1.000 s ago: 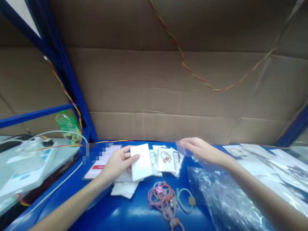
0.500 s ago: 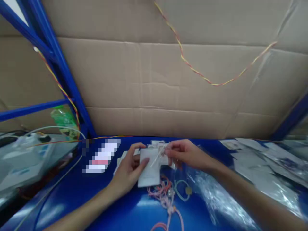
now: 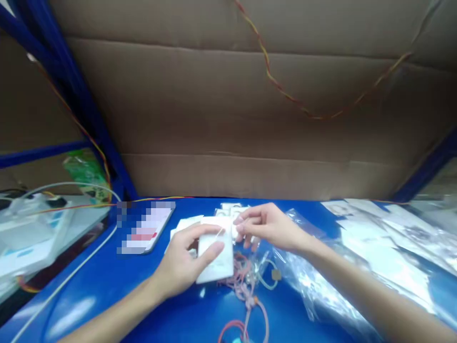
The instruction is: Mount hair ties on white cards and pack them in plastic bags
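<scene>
My left hand point(image 3: 191, 255) is closed on a white card point(image 3: 216, 262), its thumb across the front face and fingers at the upper edge. A thin pale cord point(image 3: 218, 233) shows by those fingertips. At the card's right edge my right hand point(image 3: 262, 226) pinches a small whitish piece point(image 3: 234, 232), too blurred to name. Behind the hands lie more white cards point(image 3: 189, 221) and small packets point(image 3: 228, 207). Just below the held card is a tangle of pink cords point(image 3: 244, 286) with small beads, beside a pale green cord loop point(image 3: 269, 283) with a tan tag.
A phone point(image 3: 162, 224) with a blurred screen lies left. Clear plastic bags point(image 3: 303, 276) and white sheets or packets point(image 3: 374, 247) spread out at right. Blue shelf posts point(image 3: 82, 105) frame a cardboard back point(image 3: 228, 109); a white device point(image 3: 32, 243) and a cable stand at far left.
My left fingers have moved over the top of the card toward its right edge. The right hand has come slightly left, still pinching. The view has shifted a little and the background looks darker.
</scene>
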`<state>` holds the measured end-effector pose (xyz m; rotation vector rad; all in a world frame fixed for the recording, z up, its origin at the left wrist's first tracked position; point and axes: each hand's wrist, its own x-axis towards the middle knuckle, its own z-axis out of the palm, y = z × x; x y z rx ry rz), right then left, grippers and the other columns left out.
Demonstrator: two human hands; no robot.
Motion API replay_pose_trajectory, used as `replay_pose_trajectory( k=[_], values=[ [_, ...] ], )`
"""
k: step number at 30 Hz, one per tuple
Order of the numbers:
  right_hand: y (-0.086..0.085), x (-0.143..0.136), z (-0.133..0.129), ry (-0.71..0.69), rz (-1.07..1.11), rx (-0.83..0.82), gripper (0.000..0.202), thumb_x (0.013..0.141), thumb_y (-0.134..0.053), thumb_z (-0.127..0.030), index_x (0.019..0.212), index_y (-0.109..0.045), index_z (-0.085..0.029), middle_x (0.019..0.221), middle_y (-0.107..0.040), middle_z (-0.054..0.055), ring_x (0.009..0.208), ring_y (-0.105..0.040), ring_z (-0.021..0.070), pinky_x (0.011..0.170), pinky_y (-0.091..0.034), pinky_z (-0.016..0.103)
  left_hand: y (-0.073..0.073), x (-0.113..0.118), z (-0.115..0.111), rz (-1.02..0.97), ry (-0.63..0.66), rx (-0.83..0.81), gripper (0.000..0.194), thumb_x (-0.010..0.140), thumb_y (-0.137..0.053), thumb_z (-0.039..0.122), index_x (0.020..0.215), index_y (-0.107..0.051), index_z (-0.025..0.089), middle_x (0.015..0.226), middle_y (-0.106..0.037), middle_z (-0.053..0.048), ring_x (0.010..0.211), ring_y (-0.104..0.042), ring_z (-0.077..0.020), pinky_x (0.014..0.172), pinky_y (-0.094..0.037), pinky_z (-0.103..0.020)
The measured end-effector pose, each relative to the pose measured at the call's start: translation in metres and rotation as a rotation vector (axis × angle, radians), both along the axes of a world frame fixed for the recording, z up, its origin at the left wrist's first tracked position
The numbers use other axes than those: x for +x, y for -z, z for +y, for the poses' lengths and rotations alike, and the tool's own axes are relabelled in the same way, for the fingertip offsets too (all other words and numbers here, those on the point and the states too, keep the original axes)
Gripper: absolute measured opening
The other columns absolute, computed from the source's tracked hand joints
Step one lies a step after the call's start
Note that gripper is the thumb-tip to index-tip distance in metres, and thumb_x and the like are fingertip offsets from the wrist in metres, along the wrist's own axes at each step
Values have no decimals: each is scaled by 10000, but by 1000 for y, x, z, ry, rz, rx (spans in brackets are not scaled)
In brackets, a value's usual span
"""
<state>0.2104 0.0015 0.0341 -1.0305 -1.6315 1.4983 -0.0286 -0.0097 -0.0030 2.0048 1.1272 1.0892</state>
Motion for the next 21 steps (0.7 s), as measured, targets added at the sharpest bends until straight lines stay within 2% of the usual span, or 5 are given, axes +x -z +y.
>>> replay_pose_trajectory(
  k=[3,7,16,19,21],
  values=[
    [1,2,1,-66,22,7,375,748,-832,-283,1076,-715,-146,808,-780,58,671,-716,177,606,-582,281,1,5,-1,-17,-43,-3,241,879,-680,442,907,-786,228,969,-795,-69,882,-720,-263,767,-569,-338],
    [2,4,3,-81,67,39,466,762,-792,-211,1208,-662,-174,903,-790,66,717,-722,173,635,-577,279,0,6,0,-63,-27,-38,260,897,-658,451,896,-788,227,947,-796,-58,862,-716,-260,746,-556,-340],
    [3,-1,2,18,-2,105,242,806,-782,-328,972,-789,-151,735,-749,27,565,-657,136,571,-543,265,-5,7,-2,14,35,-17,252,910,-639,434,894,-801,242,965,-801,-51,851,-711,-250,750,-552,-324],
    [1,0,2,6,-7,100,255,802,-789,-341,979,-795,-158,747,-757,30,587,-670,143,591,-559,274,-6,7,-2,7,33,-34,252,915,-634,430,908,-800,240,951,-800,-48,830,-710,-241,707,-542,-304],
    [-1,2,1,-20,-4,85,303,805,-787,-328,1061,-776,-167,786,-769,38,630,-691,161,608,-574,289,-6,7,-2,-2,30,-45,256,920,-625,434,897,-799,247,935,-798,-41,821,-708,-239,703,-537,-303]
  ],
)
